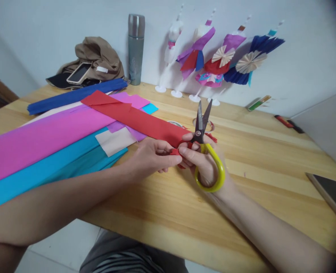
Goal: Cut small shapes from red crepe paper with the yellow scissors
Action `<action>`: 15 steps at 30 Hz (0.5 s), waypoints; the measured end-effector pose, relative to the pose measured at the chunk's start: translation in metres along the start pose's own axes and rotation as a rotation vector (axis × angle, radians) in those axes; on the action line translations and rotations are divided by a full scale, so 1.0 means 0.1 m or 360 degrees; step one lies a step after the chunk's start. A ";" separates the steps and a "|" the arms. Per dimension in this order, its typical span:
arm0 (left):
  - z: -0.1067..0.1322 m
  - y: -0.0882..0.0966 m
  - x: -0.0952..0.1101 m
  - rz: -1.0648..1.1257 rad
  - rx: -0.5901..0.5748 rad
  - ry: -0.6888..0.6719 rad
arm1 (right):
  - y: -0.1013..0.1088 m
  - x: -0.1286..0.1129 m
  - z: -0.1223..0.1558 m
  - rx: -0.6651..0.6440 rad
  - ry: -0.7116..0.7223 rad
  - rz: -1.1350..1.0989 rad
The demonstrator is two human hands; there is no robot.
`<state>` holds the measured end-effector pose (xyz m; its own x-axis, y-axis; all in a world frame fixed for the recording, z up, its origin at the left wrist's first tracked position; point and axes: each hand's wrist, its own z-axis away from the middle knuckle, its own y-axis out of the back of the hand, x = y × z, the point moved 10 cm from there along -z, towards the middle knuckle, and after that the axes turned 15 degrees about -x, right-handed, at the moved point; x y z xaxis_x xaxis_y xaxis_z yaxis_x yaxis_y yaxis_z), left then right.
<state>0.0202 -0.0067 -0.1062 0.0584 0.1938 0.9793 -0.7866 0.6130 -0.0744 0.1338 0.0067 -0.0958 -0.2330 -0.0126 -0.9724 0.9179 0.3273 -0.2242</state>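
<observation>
My left hand pinches a small piece of red paper between thumb and fingers. Meeting it from the right, my right hand also has its thumb and fingers on that red piece. Yellow-handled scissors hang over the right hand, a loop around the thumb, with their dark blades apart and pointing away from me. Behind the hands a long strip of red crepe paper runs up to the left across other sheets. Whether the small piece joins this strip is hidden by the fingers.
Pink and blue crepe paper spread over the left side. Behind stand a thermos, dressed doll figures on stands, and a brown cap with a phone. Tape rolls lie beyond the scissors; a dark tablet-like device is at right.
</observation>
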 end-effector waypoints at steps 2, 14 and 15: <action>0.01 0.01 -0.01 0.0023 0.0062 0.0039 | -0.03 0.01 0.00 -0.0026 0.0003 -0.0008; -0.03 0.01 -0.06 0.0063 -0.0037 0.0079 | 0.02 -0.12 -0.01 -0.0173 0.0022 0.0205; -0.03 0.00 -0.06 0.0055 -0.0049 0.0069 | -0.01 -0.14 0.00 -0.0178 0.0011 0.0293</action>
<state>0.0215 -0.0052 -0.1130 0.0589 0.2479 0.9670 -0.7695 0.6284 -0.1142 0.1366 0.0070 -0.0817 -0.0672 0.0635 -0.9957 0.9039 0.4264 -0.0338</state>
